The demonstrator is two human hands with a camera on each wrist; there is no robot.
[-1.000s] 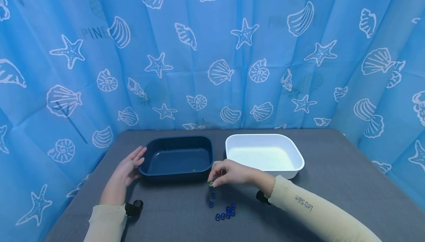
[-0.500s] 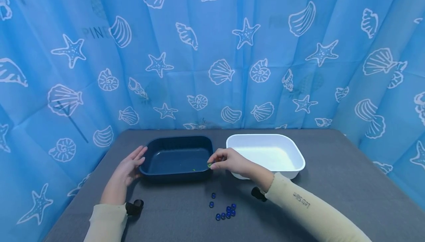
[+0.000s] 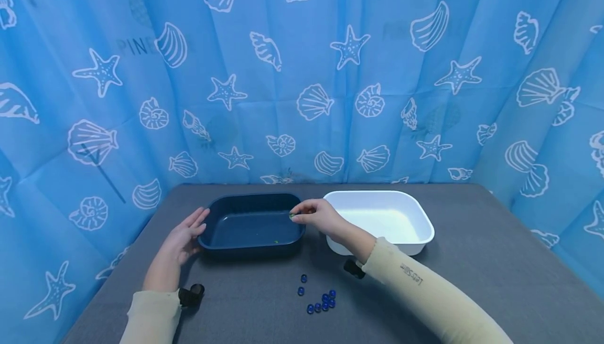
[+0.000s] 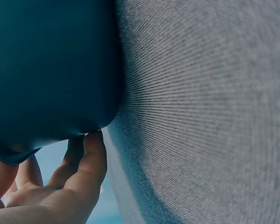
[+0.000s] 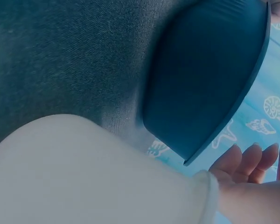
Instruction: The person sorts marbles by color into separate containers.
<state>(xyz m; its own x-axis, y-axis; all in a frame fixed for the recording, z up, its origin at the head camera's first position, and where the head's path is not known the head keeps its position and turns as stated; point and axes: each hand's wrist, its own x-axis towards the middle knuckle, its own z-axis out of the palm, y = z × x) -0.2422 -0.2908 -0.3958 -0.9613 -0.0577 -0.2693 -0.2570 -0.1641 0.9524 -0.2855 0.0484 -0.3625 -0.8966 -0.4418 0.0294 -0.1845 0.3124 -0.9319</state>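
In the head view my right hand (image 3: 325, 221) pinches a small green marble (image 3: 292, 216) between thumb and fingers, over the right end of the dark blue basin (image 3: 255, 230). My left hand (image 3: 181, 239) rests its outstretched fingers against that basin's left end. The left wrist view shows fingertips (image 4: 94, 137) touching the basin's outer wall. A green speck (image 3: 276, 242) shows inside the basin near its front wall. Several dark blue marbles (image 3: 325, 302) lie on the table in front. From the right wrist, the hand (image 5: 252, 182) appears beyond the white basin, its marble hidden.
A white basin (image 3: 377, 218) stands to the right of the dark one, partly behind my right hand. Grey cloth (image 3: 245, 302) covers the table. A blue curtain (image 3: 302, 71) with white shells hangs along the back edge.
My right hand has lifted the green marble from beside the blue marbles, moving it up and left over the dark basin's right end. The left hand has stayed in place.
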